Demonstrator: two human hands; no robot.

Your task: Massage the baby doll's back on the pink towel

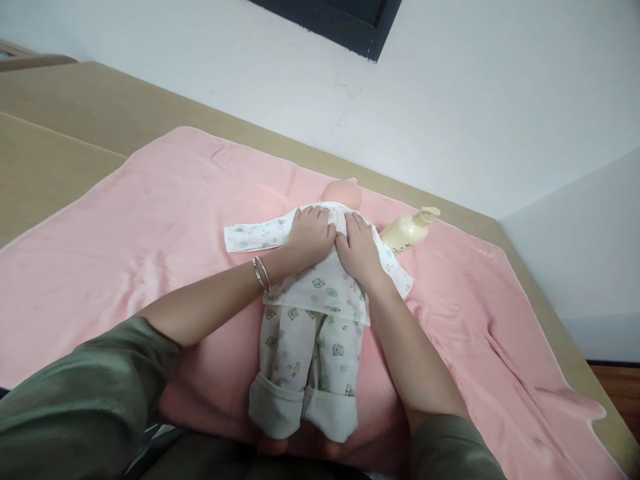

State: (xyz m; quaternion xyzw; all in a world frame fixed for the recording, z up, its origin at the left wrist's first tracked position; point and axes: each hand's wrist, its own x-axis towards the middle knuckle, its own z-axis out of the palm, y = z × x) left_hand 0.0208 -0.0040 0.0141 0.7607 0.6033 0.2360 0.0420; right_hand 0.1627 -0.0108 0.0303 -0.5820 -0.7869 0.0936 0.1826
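A baby doll (343, 193) lies on a pink blanket (190, 180), its head away from me and its feet toward me. It wears a white printed long-sleeved top (320, 290) and matching pants (295, 340) with turned-up cuffs. My left hand (313, 235) rests flat on the left side of the upper part of the top, fingers extended. Beside it, my right hand (359, 248) lies flat on the right side of the top, the two thumbs close together. Neither hand grips anything. The doll's face cannot be made out.
A cream pump bottle (407, 230) lies tilted on the blanket, just right of the doll's shoulder. The blanket covers a wooden table (65, 100) whose far edge meets a white wall (200, 60). A dark frame (350, 27) is on the wall.
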